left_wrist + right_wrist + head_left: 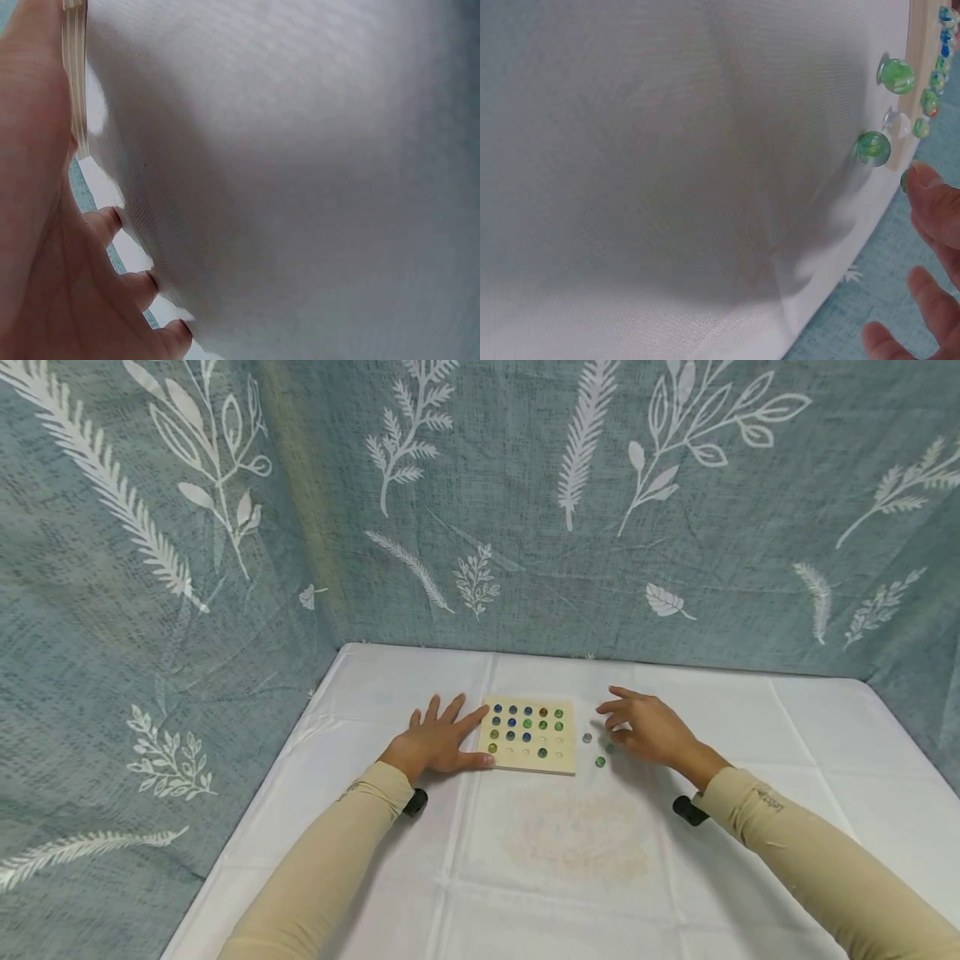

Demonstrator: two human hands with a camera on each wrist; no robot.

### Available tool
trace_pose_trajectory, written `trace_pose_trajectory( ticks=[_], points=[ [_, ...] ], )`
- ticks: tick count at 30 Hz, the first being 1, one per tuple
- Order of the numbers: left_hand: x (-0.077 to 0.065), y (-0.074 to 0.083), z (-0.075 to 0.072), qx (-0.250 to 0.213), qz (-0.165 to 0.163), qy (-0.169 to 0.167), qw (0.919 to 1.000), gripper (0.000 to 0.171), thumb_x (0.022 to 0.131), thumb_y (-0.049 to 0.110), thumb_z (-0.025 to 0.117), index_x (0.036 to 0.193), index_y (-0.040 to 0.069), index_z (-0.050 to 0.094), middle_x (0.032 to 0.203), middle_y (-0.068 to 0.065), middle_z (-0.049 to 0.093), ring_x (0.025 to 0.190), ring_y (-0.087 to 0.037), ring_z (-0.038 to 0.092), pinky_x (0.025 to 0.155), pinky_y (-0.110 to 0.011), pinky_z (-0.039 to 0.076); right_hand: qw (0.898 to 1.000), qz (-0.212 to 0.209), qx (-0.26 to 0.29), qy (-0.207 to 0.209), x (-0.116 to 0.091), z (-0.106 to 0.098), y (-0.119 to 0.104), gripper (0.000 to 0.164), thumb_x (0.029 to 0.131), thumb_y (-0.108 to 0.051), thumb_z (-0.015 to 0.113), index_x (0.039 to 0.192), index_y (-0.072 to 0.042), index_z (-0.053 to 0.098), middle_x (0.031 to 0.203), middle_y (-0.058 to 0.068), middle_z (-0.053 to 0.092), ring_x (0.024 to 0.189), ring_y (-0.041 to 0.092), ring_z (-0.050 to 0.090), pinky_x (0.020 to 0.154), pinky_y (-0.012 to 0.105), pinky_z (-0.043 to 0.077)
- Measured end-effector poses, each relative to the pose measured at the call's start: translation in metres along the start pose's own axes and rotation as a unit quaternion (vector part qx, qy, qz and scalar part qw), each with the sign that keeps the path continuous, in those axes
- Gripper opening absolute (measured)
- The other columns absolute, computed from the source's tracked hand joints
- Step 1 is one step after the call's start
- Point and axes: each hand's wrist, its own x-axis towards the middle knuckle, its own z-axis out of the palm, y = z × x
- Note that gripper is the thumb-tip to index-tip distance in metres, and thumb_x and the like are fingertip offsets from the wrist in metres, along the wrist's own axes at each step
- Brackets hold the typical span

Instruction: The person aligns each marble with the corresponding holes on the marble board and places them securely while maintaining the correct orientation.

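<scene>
A pale wooden board (567,765) with rows of shallow holes lies on the table in the head view. Blue, green, yellowish and one brownish marble sit in its upper rows and partly in the lower ones; several lower holes are bare. My left hand (438,745) rests at its left side, fingers spread, thumb and forefinger touching the edge. To the right of the board my right hand (651,727) hovers, pinching a green marble (905,181) at the thumb tip, mostly hidden by the fingers. Below it lie a clear marble (587,738) and two green marbles (874,148).
A white cloth (360,893) with creases and a faint brownish stain covers the table. Behind and to the left hangs a blue-green curtain (487,502) with white leaf prints. Each wrist wears a small black device (689,810).
</scene>
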Motion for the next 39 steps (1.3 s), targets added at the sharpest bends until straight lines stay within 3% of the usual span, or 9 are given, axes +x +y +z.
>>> trace_pose_trajectory(
  ticks=[39],
  points=[
    [0.001,0.000,0.004,0.015,0.004,0.010,0.9998,0.095,0.096,0.074,0.053,0.169,0.034,0.009,0.178,-0.013,-0.001,0.162,-0.050,-0.005,0.128,-0.070,0.010,0.999,-0.042,-0.002,0.013,0.017,0.010,-0.017,0.014,0.088,0.002,0.077,0.098,-0.005,0.083,0.132,0.014,0.073,0.146,0.042,0.050,0.107,0.056,0.053]
  ],
)
